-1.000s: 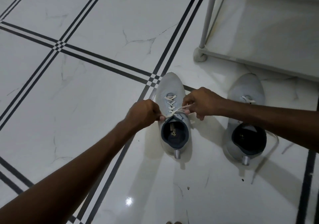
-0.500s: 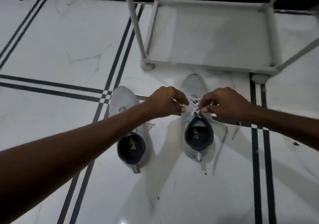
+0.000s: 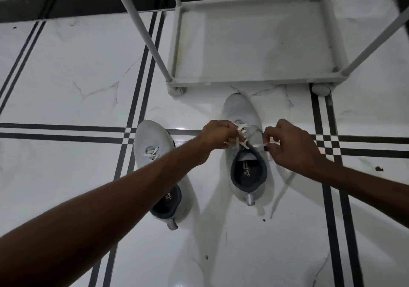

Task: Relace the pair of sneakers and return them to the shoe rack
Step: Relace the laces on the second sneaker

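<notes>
Left hand (image 3: 218,135), right hand (image 3: 287,145) pinched

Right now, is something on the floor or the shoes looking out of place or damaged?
Nothing looks damaged. Both sneakers stand upright on the floor before the shoe rack. Only a few small dark specks lie on the tiles, and the right sneaker has its lace loose, held by both hands.

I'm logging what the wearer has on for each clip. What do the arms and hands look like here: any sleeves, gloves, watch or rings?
Both forearms are bare up to the frame edge, with no sleeves in view. The left hand and right hand wear no gloves, and no watch, bracelet or ring shows on either.
</notes>
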`<act>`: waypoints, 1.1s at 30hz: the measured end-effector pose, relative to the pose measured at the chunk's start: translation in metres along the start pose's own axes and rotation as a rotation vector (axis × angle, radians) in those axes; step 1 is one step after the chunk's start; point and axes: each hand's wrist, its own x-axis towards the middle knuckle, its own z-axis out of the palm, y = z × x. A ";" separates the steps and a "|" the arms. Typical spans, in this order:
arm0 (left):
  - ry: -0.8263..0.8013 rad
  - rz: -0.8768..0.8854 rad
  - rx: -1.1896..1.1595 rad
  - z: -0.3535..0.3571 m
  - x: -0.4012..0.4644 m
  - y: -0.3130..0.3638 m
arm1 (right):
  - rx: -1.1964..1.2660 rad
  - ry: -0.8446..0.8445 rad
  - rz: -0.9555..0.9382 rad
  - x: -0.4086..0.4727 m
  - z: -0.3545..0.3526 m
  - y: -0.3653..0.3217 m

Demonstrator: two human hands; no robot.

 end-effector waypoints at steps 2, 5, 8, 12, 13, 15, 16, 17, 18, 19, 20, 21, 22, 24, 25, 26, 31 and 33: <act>-0.081 0.004 -0.156 -0.011 -0.003 0.000 | 0.014 0.067 0.011 0.000 0.001 -0.004; -0.126 0.022 -0.328 -0.027 -0.009 -0.003 | 0.011 0.072 -0.015 0.000 0.001 -0.007; -0.091 0.035 -0.387 -0.030 -0.011 -0.008 | 0.143 -0.001 -0.044 0.004 -0.001 -0.013; -0.036 0.027 -0.430 -0.018 -0.009 -0.010 | 0.261 -0.100 0.012 0.008 -0.003 -0.018; -0.029 0.026 -0.438 -0.017 -0.009 -0.010 | 0.262 -0.095 0.006 0.008 -0.003 -0.017; -0.026 0.019 -0.454 -0.014 -0.007 -0.010 | 0.293 -0.095 0.010 0.007 -0.003 -0.017; -0.028 0.014 -0.459 -0.013 -0.006 -0.010 | 0.321 -0.106 0.025 0.005 -0.004 -0.017; -0.029 0.012 -0.458 -0.013 -0.005 -0.010 | 0.346 -0.120 0.042 0.003 -0.005 -0.017; -0.025 0.010 -0.448 -0.012 -0.004 -0.010 | 0.367 -0.135 0.060 0.002 -0.007 -0.018; -0.018 0.009 -0.431 -0.011 -0.003 -0.009 | 0.390 -0.148 0.078 0.000 -0.008 -0.019; -0.006 0.009 -0.412 -0.010 -0.003 -0.008 | 0.405 -0.157 0.092 0.000 -0.009 -0.020; 0.004 0.010 -0.394 -0.010 -0.002 -0.007 | 0.401 -0.160 0.097 -0.001 -0.010 -0.021; 0.014 0.012 -0.376 -0.009 -0.002 -0.006 | 0.381 -0.161 0.095 0.000 -0.010 -0.021; 0.026 0.010 -0.349 -0.009 0.000 -0.003 | 0.355 -0.157 0.091 0.000 -0.010 -0.022; 0.032 0.005 -0.347 -0.009 0.001 -0.002 | 0.354 -0.160 0.089 0.001 -0.010 -0.021; 0.038 -0.001 -0.351 -0.009 0.001 -0.002 | 0.350 -0.169 0.085 0.001 -0.010 -0.021; 0.049 -0.001 -0.320 -0.009 0.002 -0.007 | 0.228 -0.157 0.032 0.001 -0.009 -0.017; 0.059 -0.004 -0.294 -0.012 0.002 -0.008 | 0.205 -0.118 0.041 0.001 -0.009 -0.012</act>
